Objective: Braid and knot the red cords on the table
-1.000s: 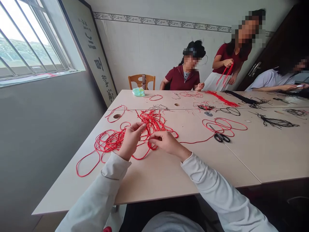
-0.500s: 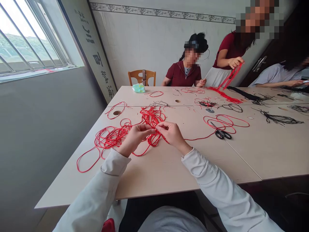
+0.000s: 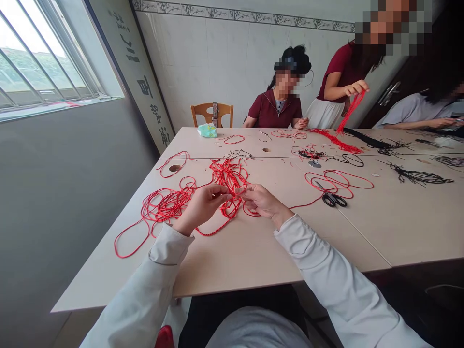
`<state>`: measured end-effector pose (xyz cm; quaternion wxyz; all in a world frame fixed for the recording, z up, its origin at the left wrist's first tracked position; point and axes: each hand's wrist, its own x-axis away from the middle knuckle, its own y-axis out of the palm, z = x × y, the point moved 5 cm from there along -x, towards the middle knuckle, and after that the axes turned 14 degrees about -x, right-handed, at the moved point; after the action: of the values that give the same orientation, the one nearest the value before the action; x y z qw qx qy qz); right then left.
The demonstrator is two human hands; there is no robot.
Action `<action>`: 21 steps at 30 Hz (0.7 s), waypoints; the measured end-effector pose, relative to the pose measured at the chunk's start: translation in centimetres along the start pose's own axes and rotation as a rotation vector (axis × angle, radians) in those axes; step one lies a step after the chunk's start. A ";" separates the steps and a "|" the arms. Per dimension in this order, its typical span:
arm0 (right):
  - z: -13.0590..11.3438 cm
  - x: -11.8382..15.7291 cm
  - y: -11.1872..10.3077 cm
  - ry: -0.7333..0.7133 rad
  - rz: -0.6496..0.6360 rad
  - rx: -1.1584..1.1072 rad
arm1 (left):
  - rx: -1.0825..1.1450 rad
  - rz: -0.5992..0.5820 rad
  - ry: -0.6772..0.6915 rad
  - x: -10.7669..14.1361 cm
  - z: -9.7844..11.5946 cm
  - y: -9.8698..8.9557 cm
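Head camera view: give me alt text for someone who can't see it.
The person's left hand and right hand meet over a tangle of red cord spread on a pale table. Black-handled scissors lie among red loops to the right. Across the table, a standing person holds up a bunch of red cord, beside a seated person.

A barred window (image 3: pixel 47 58) is admitting daylight along the left wall, beside a tall framed calligraphy panel (image 3: pixel 143 77). White wall tiles (image 3: pixel 232 58) are carrying a dark botanical border (image 3: pixel 242 12), while a wooden chair (image 3: pixel 212 115) is standing before them and a dark door (image 3: pixel 389 94) is occupying the right corner.
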<state>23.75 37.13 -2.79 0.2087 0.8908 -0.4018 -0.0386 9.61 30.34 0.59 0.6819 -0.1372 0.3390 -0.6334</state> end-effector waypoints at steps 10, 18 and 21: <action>-2.2 1.5 0.8 -0.399 -0.003 0.564 | 0.525 -0.211 -0.291 -0.1 -2.1 1.1; -3.5 2.5 1.4 -0.795 -0.032 0.807 | 0.714 -0.231 -0.333 -0.1 -1.9 1.6; -3.2 2.2 1.2 -0.756 -0.004 0.743 | 0.731 -0.209 -0.328 -0.1 -1.8 1.6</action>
<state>25.12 35.87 0.83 -0.2806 0.8293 -0.4341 -0.2123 9.71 31.14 -1.72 0.6627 -0.0189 -0.0372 -0.7478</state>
